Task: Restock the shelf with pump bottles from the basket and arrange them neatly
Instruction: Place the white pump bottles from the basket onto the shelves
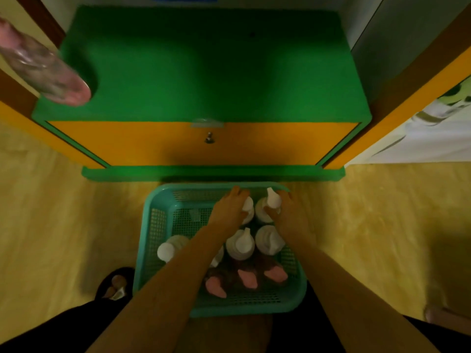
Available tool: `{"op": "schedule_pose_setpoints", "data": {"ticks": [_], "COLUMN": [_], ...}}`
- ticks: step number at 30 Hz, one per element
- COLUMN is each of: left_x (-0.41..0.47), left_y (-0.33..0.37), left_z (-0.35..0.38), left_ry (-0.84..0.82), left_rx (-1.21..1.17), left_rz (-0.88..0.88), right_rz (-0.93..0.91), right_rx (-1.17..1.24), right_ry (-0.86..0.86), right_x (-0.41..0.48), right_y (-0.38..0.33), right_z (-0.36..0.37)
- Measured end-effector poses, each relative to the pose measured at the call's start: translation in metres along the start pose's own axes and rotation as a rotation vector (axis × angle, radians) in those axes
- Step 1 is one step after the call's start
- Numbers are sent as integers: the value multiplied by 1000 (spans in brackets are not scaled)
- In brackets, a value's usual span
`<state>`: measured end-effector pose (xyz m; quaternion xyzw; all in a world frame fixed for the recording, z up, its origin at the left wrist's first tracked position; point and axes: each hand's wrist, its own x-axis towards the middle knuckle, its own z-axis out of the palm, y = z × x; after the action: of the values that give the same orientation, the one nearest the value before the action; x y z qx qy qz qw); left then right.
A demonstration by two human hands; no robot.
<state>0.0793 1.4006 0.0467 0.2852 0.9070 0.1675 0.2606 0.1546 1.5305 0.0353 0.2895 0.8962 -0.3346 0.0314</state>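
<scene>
Teal mesh basket [155, 225] holds the pump bottles: left bottle [248, 206], white-topped, upright in our left hand [229, 210]; right bottle [272, 200], same, in our right hand [290, 212]; white-topped bottles [240, 244] just behind both grips, pink-topped bottles [248, 277] behind those

The room was dim and warm-toned, and the whole view looked soft. Broad dark shadows lay across the green shelf top [204, 59] and over the floor [407, 238] at right. The bottle [43, 70] at upper left was smeared with blur, and straight edges bowed outward near the corners.
</scene>
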Motion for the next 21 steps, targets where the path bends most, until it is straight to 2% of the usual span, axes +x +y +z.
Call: {"op": "schedule_pose_setpoints", "data": {"ticks": [3,5,7,10,13,17,21], "left_x": [-6,-15,-25,-51,-83,-135,-187], "left_y": [-3,-5,-4,4,16,32,57], "left_z": [1,-9,-22,-52,-96,-178,-259], "left_ry": [24,68,155,331,501,654,777], "left_rx": [-3,-30,-138,-344,-575,-810,-873], "left_rz": [22,19,23,11,-35,-15,102], "right_rz": [0,-31,-89,-147,-209,-361,-505], "right_rx": [83,61,41,153,235,372,488], "right_ry": [86,-6,-58,-22,-38,44,70], "right_x": [-2,-11,-17,-27,-44,-79,-111], "right_y": [-2,-21,-30,-56,-85,-146,-216], "right_z": [1,-17,-29,-52,-87,-158,-225]}}
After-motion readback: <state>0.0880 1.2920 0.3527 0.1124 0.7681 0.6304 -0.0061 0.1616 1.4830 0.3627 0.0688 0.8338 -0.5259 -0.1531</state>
